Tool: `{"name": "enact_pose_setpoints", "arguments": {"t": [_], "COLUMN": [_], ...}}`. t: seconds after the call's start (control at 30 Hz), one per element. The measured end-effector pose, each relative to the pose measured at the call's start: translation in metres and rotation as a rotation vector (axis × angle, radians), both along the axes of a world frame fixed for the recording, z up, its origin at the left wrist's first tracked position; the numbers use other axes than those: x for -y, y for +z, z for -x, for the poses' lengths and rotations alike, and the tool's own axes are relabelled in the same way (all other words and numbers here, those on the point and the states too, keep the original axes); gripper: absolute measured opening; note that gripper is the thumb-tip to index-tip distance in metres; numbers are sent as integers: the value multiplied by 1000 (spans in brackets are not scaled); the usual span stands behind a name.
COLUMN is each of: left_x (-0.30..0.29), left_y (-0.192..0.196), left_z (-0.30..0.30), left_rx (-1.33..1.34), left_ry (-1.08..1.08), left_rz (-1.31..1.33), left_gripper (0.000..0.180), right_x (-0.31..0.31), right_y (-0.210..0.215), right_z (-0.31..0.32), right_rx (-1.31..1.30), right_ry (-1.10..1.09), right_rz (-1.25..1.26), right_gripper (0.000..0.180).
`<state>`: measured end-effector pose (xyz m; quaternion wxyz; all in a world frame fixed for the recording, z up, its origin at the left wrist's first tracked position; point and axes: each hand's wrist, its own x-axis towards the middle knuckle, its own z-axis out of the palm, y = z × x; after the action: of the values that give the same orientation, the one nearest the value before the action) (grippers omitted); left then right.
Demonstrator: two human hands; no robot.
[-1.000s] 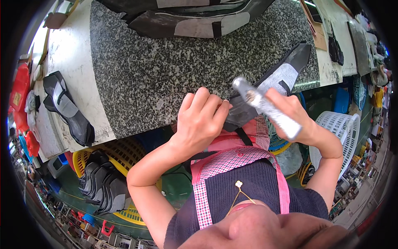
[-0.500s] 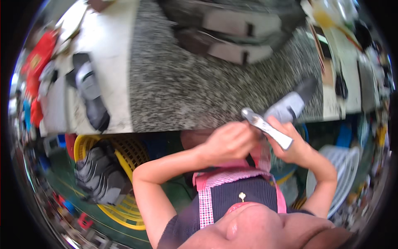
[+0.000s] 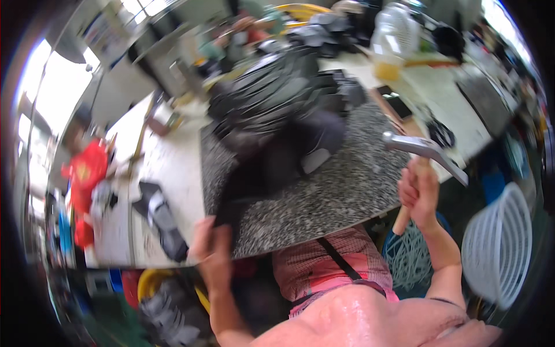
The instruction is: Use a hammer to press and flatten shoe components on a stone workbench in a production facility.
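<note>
My right hand [image 3: 418,195] grips the wooden handle of a hammer [image 3: 425,151]. Its metal head is raised above the right edge of a speckled granite slab [image 3: 335,199]. My left hand [image 3: 211,250] is at the slab's near left corner, closed on a long black shoe piece [image 3: 263,168] that lies blurred across the slab. The two hands are far apart.
A heap of black shoe parts [image 3: 277,95] fills the slab's far side. Another black shoe part [image 3: 163,221] lies on the white table at the left. A yellow basket [image 3: 149,282] is below, a white basket [image 3: 500,246] at the right. A person in red [image 3: 87,173] is at the far left.
The hands were together at the slab's front edge on a grey shoe piece. Now my left hand has moved left onto a black piece, the hammer is lifted, and the view has tilted up.
</note>
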<state>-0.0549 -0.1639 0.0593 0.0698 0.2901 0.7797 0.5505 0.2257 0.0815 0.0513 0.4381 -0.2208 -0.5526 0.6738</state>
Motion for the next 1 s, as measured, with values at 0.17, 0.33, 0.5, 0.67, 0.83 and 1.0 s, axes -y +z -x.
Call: {"name": "enact_pose_setpoints", "arguments": {"t": [0.17,0.33,0.5,0.67,0.83,1.0], "left_x": [61,77,17,-31,-58,-70], "left_y": [-22,-79,-58,-57,-97,-159], "left_z": [68,100,32,-48,-108,-136], "left_rx": [-966,-779,-737,-442,-478,-223], "left_ry": [503,377,7,-656,-1077,-1284], "left_rz": [266,789,207,110,-84,17], "left_gripper": [23,27,18,19,15,19], "right_x": [-4,-29,-58,-91,-118,-153], "right_y": [-24,-59,-73,-86,-81,-94], "right_z": [-20,-21,-3,27,44,77], "right_rx": [109,65,-116,-146,-167,-458], "right_ry": [60,76,199,314,385,548], "right_rz": [92,284,593,613,656,912], "right_gripper": [39,39,36,34,30,26]}}
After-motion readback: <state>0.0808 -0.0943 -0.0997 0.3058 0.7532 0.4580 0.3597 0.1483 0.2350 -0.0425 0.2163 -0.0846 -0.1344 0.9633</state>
